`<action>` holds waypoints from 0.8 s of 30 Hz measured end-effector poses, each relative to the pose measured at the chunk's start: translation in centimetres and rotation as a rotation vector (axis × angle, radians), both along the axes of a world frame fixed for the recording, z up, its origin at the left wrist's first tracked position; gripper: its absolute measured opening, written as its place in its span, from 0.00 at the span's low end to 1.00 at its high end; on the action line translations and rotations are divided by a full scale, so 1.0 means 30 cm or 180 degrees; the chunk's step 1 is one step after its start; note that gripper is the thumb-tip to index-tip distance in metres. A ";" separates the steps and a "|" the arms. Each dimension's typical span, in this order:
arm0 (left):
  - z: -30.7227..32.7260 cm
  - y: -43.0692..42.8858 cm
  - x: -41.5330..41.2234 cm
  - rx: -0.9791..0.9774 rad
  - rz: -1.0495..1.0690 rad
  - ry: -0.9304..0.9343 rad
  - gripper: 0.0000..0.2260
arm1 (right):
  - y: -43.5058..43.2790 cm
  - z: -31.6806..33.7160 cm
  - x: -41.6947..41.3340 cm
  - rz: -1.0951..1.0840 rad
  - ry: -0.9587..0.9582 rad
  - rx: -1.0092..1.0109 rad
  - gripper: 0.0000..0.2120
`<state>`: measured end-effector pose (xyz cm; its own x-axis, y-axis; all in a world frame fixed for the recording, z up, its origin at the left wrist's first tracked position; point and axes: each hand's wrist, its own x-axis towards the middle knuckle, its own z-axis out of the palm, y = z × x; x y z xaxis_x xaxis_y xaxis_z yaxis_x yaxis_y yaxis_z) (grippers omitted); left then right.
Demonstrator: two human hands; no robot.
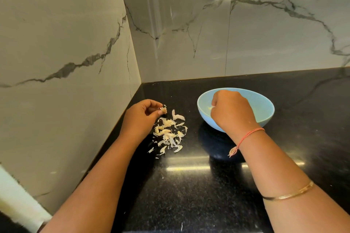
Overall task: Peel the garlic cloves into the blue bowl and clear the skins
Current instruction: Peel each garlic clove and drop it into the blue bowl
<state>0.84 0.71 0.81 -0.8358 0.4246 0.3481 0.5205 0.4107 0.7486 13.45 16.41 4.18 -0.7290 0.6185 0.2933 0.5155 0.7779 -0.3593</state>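
Black speckled stone tabletop [189, 185], marble-walled corner | left hand [140, 117]: fingers pinch dry garlic root stub [164, 111] above heap of papery garlic skins [169, 134] | right hand [232, 108]: fingers curled over pale blue round bowl [265, 111], beside heap; contents cannot be told | risk: careless sweeping scatters light skins into bowl.

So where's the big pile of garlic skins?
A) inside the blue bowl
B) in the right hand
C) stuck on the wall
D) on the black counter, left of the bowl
D: the garlic skins lie in a loose heap on the black counter, left of the blue bowl and close to the left hand, whose fingers pinch a garlic stub.
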 end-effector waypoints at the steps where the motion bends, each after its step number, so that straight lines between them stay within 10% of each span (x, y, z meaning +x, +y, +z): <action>1: -0.002 -0.002 -0.005 -0.0110 -0.0104 -0.0046 0.06 | -0.001 -0.001 -0.003 -0.0022 -0.0075 -0.0025 0.14; 9: -0.009 -0.007 -0.008 -0.0718 -0.0459 -0.0040 0.07 | -0.081 -0.020 -0.017 0.1068 0.1206 0.0248 0.08; 24: -0.007 0.002 -0.024 0.0120 0.0092 0.0187 0.08 | -0.165 -0.160 -0.146 0.2090 0.0051 0.0534 0.06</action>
<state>0.14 0.77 0.61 -0.8251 0.3864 0.4121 0.5523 0.3983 0.7324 9.07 11.48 -0.61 -0.9327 -0.0060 0.3607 -0.0875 0.9738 -0.2101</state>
